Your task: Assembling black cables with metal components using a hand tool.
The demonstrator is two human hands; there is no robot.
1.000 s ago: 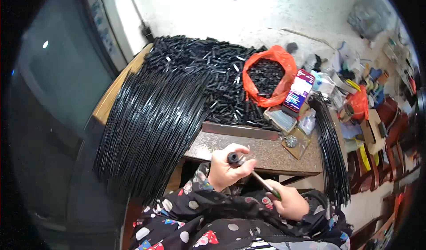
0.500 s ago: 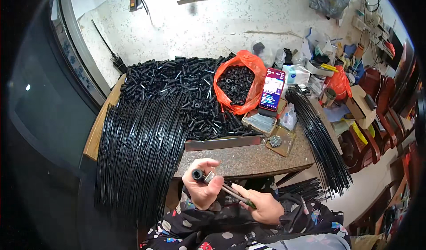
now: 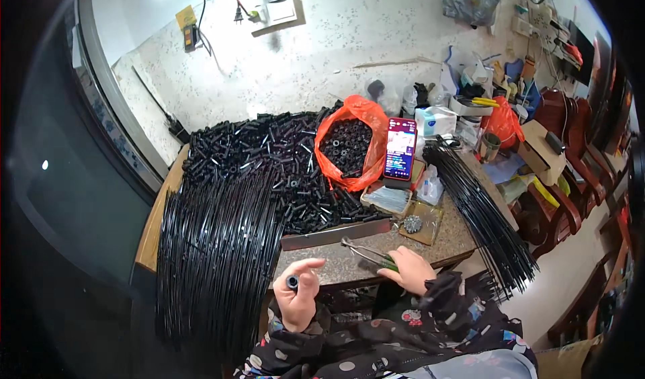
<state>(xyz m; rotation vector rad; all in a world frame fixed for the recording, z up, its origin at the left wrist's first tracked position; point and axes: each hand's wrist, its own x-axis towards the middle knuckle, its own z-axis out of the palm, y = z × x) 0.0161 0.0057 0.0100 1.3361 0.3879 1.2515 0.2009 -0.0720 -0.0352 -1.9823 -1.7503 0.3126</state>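
My left hand [image 3: 301, 302] is closed around a short black tube [image 3: 292, 282], whose round hollow end faces up. The index finger of that hand points to the right. Over the near part of the table, my right hand [image 3: 410, 271] grips pliers [image 3: 368, 253] with green handles. The pliers' jaws point left, at the table's surface just before a low strip; whether they touch it I cannot tell. A large heap of similar black tubes [image 3: 248, 147] covers the far left of the table [image 3: 322, 261]. Right of the heap, an orange plastic bag [image 3: 373, 160] holds small black rings.
Long thin black rods [image 3: 215, 258] hang over the left front edge; another bundle [image 3: 480, 221] lies at the right. A low strip [image 3: 336, 234] fronts the heap. Nearby are a lit phone [image 3: 401, 149], a box of thin pins [image 3: 388, 197] and a round metallic cluster [image 3: 412, 224].
My right hand has carried the pliers up and away from the tube, onto or over the table. My left hand keeps the tube, slightly lower. The view has shifted too.
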